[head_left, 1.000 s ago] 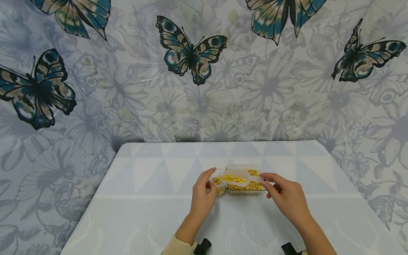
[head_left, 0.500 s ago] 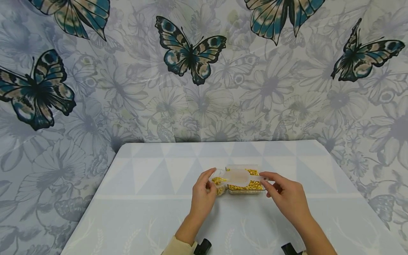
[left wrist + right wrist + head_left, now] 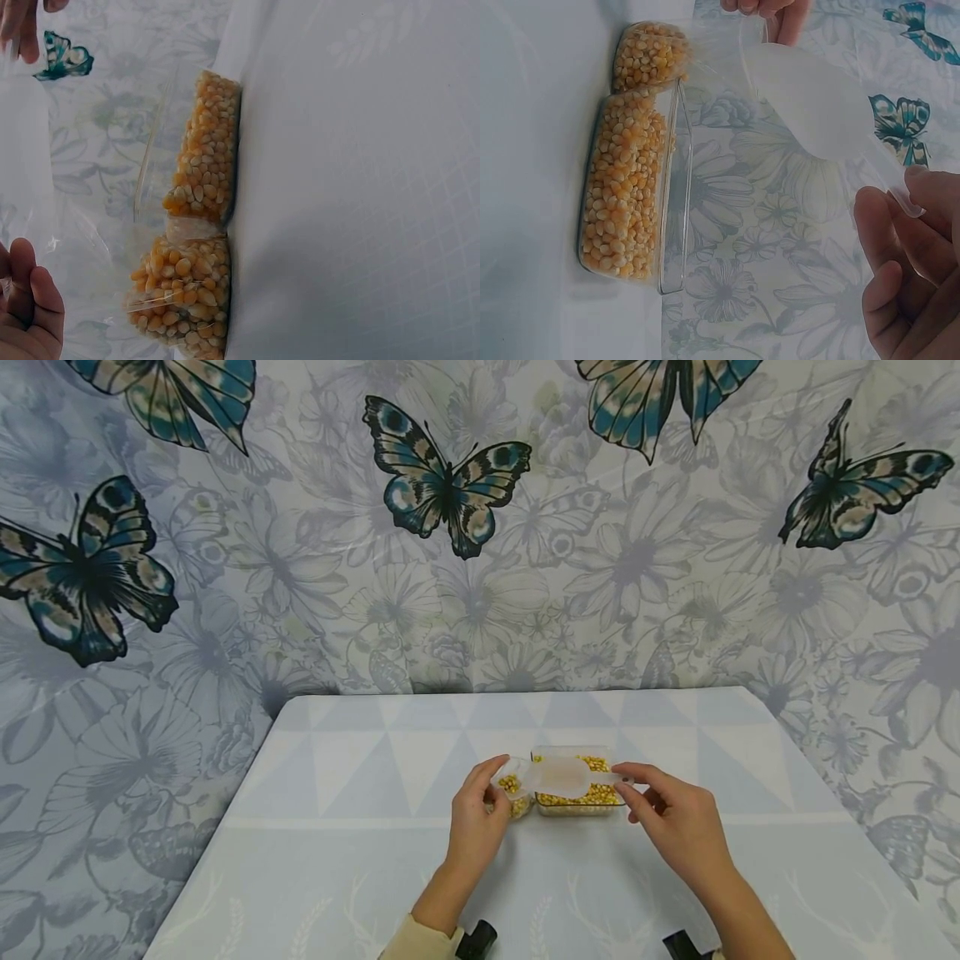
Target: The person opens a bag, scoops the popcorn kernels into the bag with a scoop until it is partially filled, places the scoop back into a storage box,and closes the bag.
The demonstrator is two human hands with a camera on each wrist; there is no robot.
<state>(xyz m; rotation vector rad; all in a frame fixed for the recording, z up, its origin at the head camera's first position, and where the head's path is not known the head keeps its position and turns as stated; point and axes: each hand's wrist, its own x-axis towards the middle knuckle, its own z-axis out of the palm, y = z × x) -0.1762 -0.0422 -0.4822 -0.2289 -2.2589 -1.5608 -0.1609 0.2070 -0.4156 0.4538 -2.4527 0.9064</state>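
My left hand [image 3: 480, 810] grips the rim of a clear plastic bag [image 3: 154, 300], which stands upright with yellow corn kernels in its bottom. My right hand [image 3: 675, 818] pinches the handle of a translucent white scoop [image 3: 817, 105]. The scoop is tilted, its mouth at the bag's opening, and no kernels show on it. Beneath the scoop a rectangular clear container [image 3: 577, 812] of corn kernels [image 3: 622, 202] stands right beside the bag. Part of its contents is hidden by the scoop in the head view.
Both vessels stand on a pale patterned table [image 3: 360, 877]. A wall hanging with butterflies [image 3: 450, 485] rises behind the table's far edge. Dark wrist cameras sit on both wrists.
Kernels that lay on the scoop a second ago have slid off leftward into the bag. The scoop has tipped over toward the bag. Both hands have stayed nearly in place.
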